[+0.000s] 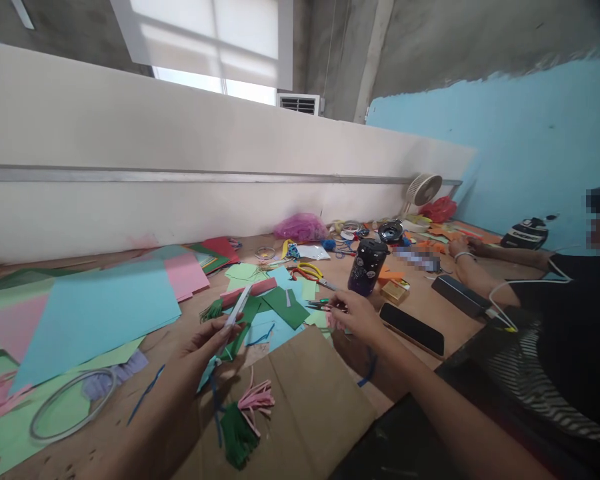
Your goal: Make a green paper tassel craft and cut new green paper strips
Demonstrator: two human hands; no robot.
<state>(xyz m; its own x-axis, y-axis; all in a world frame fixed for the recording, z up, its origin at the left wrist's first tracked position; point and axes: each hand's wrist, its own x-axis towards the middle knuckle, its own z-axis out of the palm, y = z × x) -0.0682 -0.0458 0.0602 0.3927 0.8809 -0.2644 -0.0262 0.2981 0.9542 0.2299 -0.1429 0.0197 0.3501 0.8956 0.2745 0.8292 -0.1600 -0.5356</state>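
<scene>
Left hand (207, 343): fingers closed on white strip (239, 305), long axis forward, slightly right | strip: left of green paper (289, 311) | right hand (357, 315): farther right, fingers bent beside dark tool (318, 305); grip cannot tell

Legible texts, labels, brands, numbers or signs: 0. Pale marks on black tumbler (367, 268) unreadable. Patch just right of tumbler pixelated; light markings on black bag (524, 235), farther right, also unreadable.

The left arm (153, 413) and right arm (443, 400) reach forward; left hand (215, 341) pinching, right hand (355, 315) with fingers curled.
</scene>
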